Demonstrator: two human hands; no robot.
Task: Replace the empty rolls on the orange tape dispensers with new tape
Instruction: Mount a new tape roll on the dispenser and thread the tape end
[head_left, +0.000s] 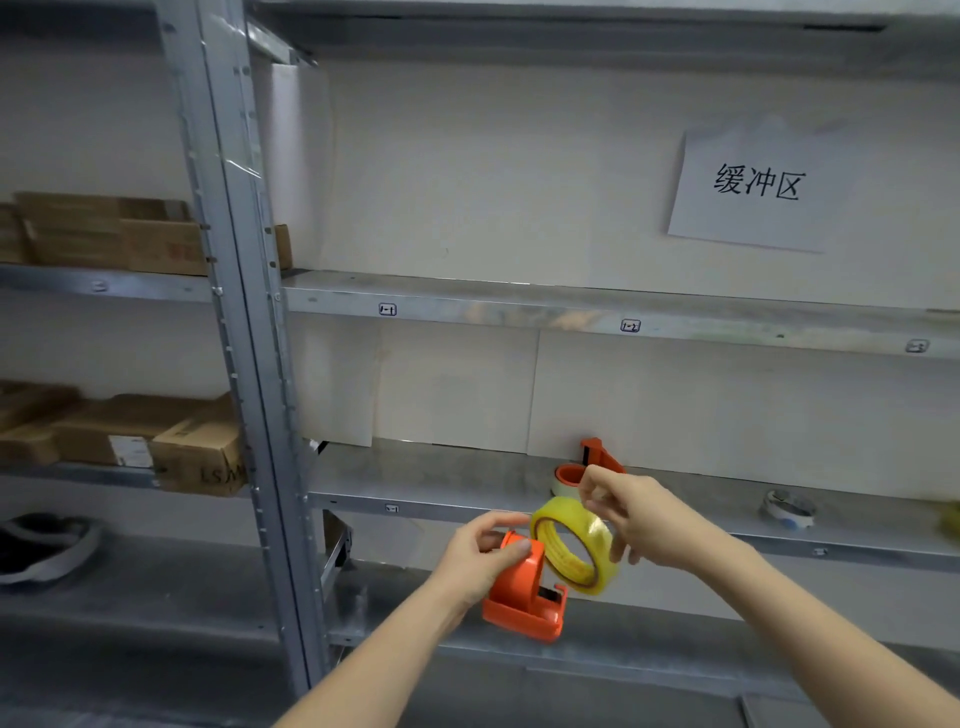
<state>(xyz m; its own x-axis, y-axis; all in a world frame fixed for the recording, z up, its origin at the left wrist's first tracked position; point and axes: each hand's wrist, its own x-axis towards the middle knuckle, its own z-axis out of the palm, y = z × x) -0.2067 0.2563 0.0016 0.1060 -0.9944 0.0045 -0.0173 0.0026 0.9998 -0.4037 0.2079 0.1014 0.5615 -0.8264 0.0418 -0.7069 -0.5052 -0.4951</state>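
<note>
Gripping an orange tape dispenser in front of the shelf is the left hand; the right hand is pinching a yellow tape roll there; a 2nd dispenser is sitting on the shelf.

You've got one orange tape dispenser tilted in your left hand, a full yellow tape roll on edge touching it in your right hand, and a second orange dispenser on the shelf behind.
</note>
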